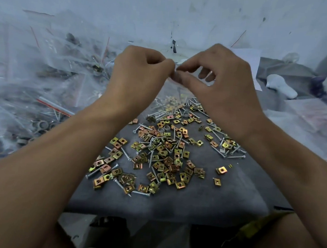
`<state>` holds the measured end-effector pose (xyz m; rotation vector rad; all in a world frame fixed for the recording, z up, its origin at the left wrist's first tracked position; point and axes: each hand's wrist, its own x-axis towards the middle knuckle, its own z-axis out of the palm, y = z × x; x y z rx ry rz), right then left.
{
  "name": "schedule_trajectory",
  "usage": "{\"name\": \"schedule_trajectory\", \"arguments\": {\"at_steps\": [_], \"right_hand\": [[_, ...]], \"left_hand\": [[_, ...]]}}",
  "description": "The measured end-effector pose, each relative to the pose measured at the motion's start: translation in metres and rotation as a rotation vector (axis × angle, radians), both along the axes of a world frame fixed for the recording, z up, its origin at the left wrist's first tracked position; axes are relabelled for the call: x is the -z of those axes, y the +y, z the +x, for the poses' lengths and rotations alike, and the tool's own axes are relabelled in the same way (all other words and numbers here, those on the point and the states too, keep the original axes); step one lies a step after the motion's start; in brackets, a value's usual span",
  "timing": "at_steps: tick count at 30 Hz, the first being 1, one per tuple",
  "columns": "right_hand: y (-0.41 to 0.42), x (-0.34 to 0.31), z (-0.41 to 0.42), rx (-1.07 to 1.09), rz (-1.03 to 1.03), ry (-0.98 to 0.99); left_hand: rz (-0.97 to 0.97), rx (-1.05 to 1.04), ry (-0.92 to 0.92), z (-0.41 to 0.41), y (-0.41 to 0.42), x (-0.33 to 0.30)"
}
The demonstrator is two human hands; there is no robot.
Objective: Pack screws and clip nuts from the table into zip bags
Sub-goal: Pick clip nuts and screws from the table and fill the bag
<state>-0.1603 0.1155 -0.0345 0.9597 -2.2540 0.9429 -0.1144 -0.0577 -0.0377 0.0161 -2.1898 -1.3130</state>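
Zip bag (174,89) top edge pinched by both hands, left (137,73) and right (219,79).

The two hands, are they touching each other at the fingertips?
Cannot tell. In the head view the left hand and right hand meet fingertip to fingertip, both pinching a clear bag, but blur hides any gap.

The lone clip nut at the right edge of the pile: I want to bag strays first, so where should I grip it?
Judging by its pose, take the lone clip nut from above, pinching its two opposite side edges. It lies flat on the gray table, apart from the pile of clip nuts, so fingers have room on either side.
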Motion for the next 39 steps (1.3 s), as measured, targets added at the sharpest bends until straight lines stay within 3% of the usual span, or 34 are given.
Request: {"name": "schedule_trajectory", "arguments": {"at_steps": [5,9,12,15,17,19,20,23,24,31,35,39], "right_hand": [[-0.001,0.004,-0.001,-0.110,-0.119,-0.204],[-0.003,0.010,-0.012,-0.178,-0.223,-0.468],[-0.005,0.021,-0.017,-0.267,-0.118,-0.632],[-0.007,0.026,-0.019,-0.323,-0.019,-0.669],[-0.005,0.023,-0.022,-0.347,-0.072,-0.691],[-0.003,0.018,-0.027,-0.351,-0.194,-0.702],[-0.005,0.018,-0.028,-0.352,-0.224,-0.719],[-0.018,0.026,-0.023,-0.370,-0.126,-0.769],[-0.022,0.030,-0.021,-0.367,-0.083,-0.765],[-0.039,0.042,-0.018,-0.274,-0.144,-0.763],[-0.031,0.038,-0.017,-0.508,-0.248,-0.991],[-0.024,0.035,-0.016,-0.640,-0.265,-1.050]], "left_hand": [[0.380,-0.012,0.006,-0.003,-0.011,-0.008],[0.701,0.120,-0.025,-0.004,-0.019,-0.014],[0.850,0.197,-0.061,-0.005,-0.021,-0.016],[1.054,0.270,-0.040,-0.006,-0.027,-0.015],[1.182,0.276,-0.034,-0.007,-0.033,-0.012],[1.181,0.235,-0.055,-0.008,-0.038,-0.011],[1.088,0.209,-0.063,-0.008,-0.040,-0.011],[0.529,0.116,-0.071,-0.005,-0.034,-0.013],[0.467,0.119,-0.055,-0.005,-0.029,-0.013],[0.817,0.301,0.045,-0.004,-0.017,-0.017],[0.921,0.238,-0.008,-0.008,-0.030,-0.018],[0.982,0.163,-0.062,-0.011,-0.047,-0.013]]}}
